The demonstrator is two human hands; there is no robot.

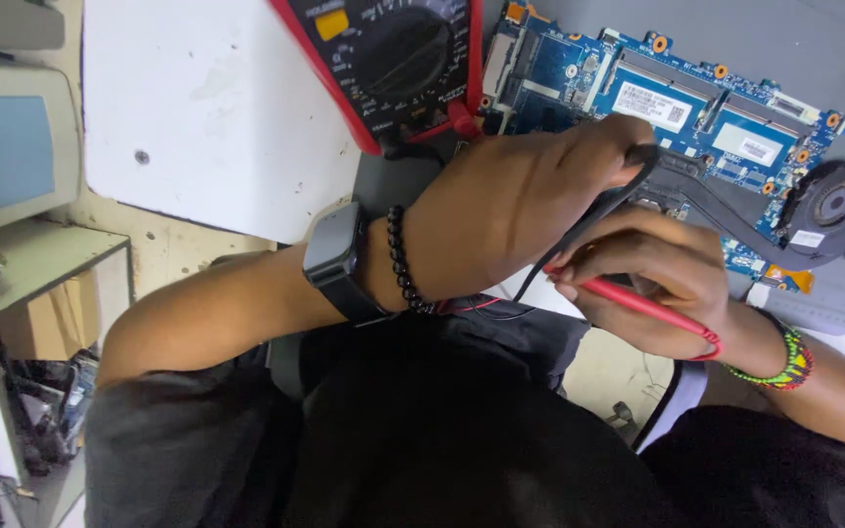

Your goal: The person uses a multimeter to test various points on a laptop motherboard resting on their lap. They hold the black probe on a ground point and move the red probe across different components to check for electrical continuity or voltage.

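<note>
Your left hand [511, 210] pinches the black probe [599, 210] and your right hand [652, 279] grips the red probe [647, 305], both over the blue laptop motherboard [677, 98] on the desk [207, 108]. Keep both tips steady and apart, touching one contact only.

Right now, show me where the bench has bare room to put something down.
The white sheet left of the red multimeter is bare. Grey mat shows above the blue circuit board. It is crowded where the left hand with the black probe and the right hand with the red probe meet.
</note>
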